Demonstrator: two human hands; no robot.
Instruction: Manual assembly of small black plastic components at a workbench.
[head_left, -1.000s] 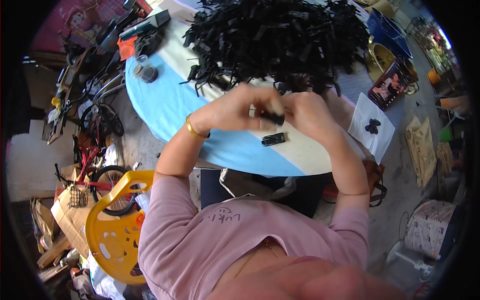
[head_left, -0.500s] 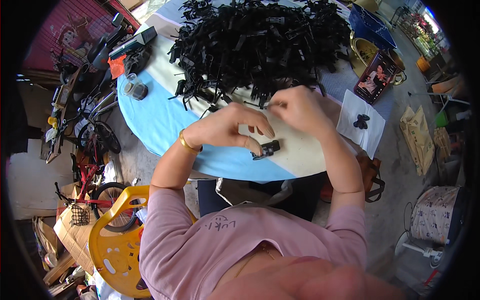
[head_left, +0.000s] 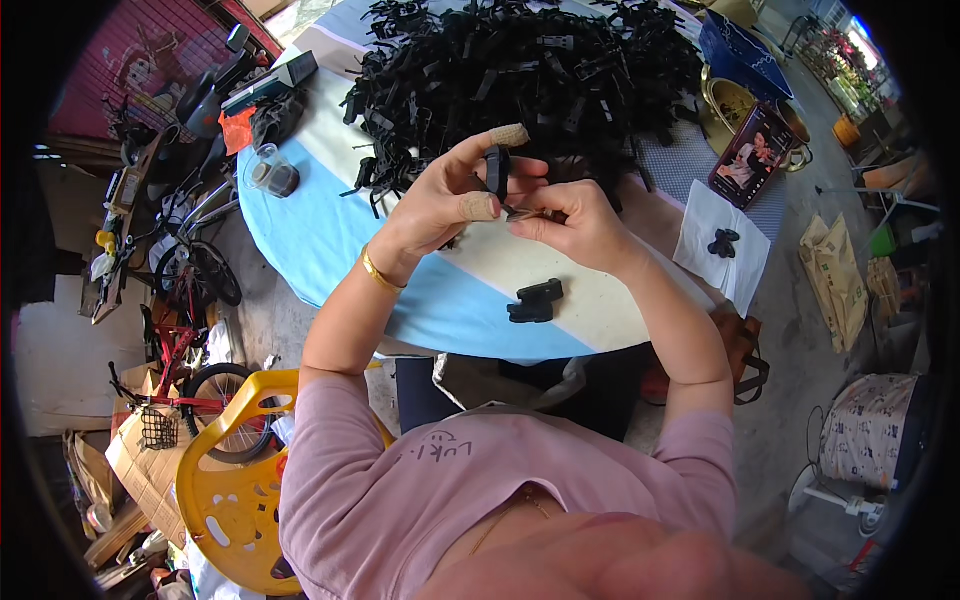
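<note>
Raised over the near side of the round table, my left hand [head_left: 450, 195] grips a small black plastic part [head_left: 497, 172] between its fingers. Tan tape wraps its thumb and a fingertip. My right hand [head_left: 580, 220] is closed in a pinch against the lower end of that part. What it pinches is small and mostly hidden by the fingers. Below the hands, a few black plastic pieces [head_left: 537, 300] lie together on the cloth. Beyond them rises a big heap of black plastic parts [head_left: 520, 85] with thin strips sticking out.
A clear cup of dark liquid [head_left: 272, 175] stands at the table's left edge. To the right are a propped phone [head_left: 752, 155], a brass-coloured pot [head_left: 725, 100], a blue basket [head_left: 745, 55] and white paper [head_left: 700, 235] with small black pieces. A yellow chair [head_left: 225, 490] is at my left.
My left hand has lifted away from the pieces on the cloth and now holds a black part upright. My right hand has moved slightly nearer and down to meet it.
</note>
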